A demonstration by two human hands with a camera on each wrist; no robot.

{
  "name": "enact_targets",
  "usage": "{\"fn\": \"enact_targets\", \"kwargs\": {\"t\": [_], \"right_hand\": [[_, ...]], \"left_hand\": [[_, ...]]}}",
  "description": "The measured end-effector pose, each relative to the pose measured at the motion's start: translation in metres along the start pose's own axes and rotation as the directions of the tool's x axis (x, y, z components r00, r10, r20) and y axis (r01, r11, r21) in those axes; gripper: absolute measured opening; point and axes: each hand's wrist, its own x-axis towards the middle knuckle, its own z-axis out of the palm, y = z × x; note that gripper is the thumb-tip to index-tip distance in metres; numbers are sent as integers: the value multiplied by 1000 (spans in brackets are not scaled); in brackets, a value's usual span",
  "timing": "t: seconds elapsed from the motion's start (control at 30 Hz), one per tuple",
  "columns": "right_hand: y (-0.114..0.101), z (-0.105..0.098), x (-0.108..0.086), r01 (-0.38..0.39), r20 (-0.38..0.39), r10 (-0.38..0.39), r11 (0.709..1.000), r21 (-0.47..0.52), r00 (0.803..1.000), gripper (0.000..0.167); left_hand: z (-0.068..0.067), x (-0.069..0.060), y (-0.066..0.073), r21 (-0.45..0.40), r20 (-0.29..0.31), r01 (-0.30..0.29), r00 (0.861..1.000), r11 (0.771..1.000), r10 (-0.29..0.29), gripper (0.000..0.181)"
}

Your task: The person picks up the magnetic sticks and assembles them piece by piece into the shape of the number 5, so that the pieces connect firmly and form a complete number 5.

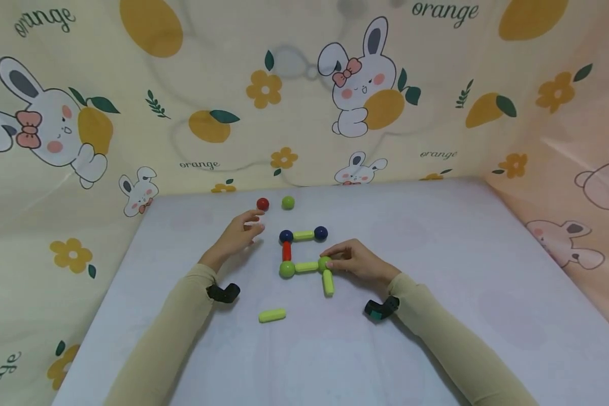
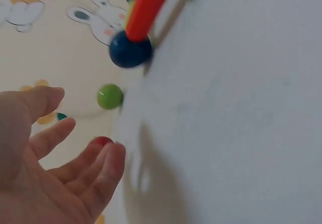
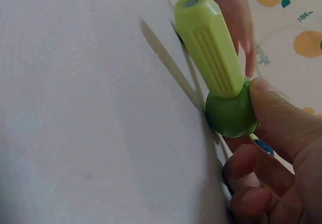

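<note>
Nearest me on the desk (image 1: 436,237), 1 loose light-green rod (image 1: 272,316) lies crosswise. Beyond, an attached light-green rod (image 3: 211,50) points its free end towards me from the green ball (image 3: 230,114) my right hand (image 1: 361,263) pinches. My left hand (image 1: 235,235), fingers parted, holding nothing, hovers near the red ball (image 1: 263,204).

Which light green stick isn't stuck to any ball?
The loose light green stick, lying by itself nearest the person, apart from the joined shape. The other three light green sticks are each joined to at least one ball.
</note>
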Motion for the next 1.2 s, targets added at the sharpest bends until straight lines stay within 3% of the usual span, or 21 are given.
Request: {"fn": "enact_targets", "kwargs": {"t": [0.2,0.33,0.57,0.8,1.03,1.2], "right_hand": [[4,5,-1,0,10,0,1000,17,1000,32],[2,8,-2,7,15,-8,1000,17,1000,32],[0,6,-2,-1,4,1,1000,1,1000,32],[0,4,0,-19,8,19,1000,11,1000,32],[-3,0,0,-6,9,5,1000,16,1000,33],[-2,0,0,-8,9,8,1000,14,1000,33]], "left_hand": [[1,27,-3,124,-53,46,998,991,-40,66],[0,41,-2,198,-79,77,995,977,-62,67],[-5,54,3,264,-25,67,998,962,-63,53],[-5,50,1,267,-19,92,996,959,-90,38],[-9,37,-3,243,6,4,1000,970,-6,44],[-9,19,3,245,-9,-29,999,969,32,48]]}}
